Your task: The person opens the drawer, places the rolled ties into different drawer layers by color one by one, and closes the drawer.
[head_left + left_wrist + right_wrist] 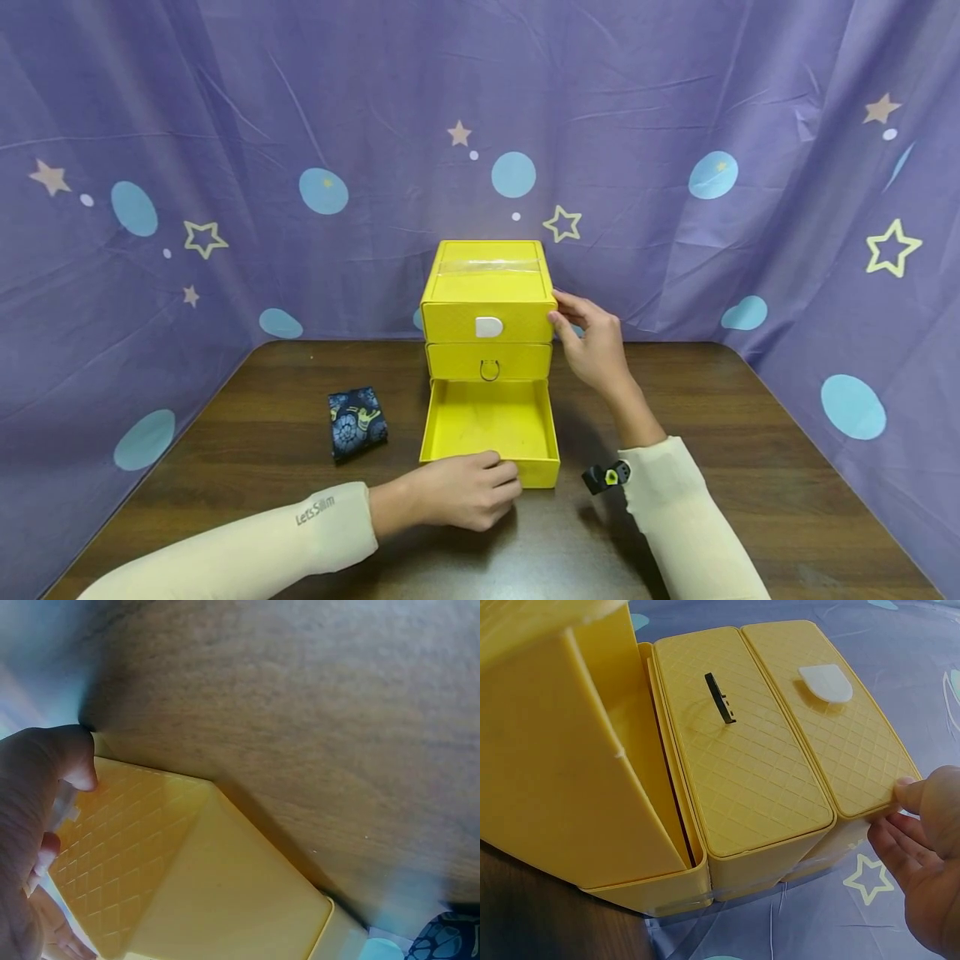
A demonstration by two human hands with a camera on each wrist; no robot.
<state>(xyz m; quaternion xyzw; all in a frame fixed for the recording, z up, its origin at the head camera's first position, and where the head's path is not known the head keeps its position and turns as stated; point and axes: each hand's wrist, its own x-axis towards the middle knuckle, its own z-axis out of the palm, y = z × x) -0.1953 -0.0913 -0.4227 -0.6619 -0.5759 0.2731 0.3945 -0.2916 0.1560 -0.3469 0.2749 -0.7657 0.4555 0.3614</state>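
A yellow three-drawer box stands on the table, its bottom drawer pulled out and bare inside. My left hand is at that drawer's front, thumb and curled fingers around a pale pull tab in the left wrist view. Up at the box's right front corner, my right hand grips the edge, thumb on the front and fingers along the side. The top drawer carries a white tab; the middle one has a dark loop handle. Both of these drawers are closed.
To the left of the box lies a dark blue patterned, folded-looking piece. A small black item with a yellow mark shows by the right sleeve. Behind the wooden table hangs a purple curtain with stars and dots.
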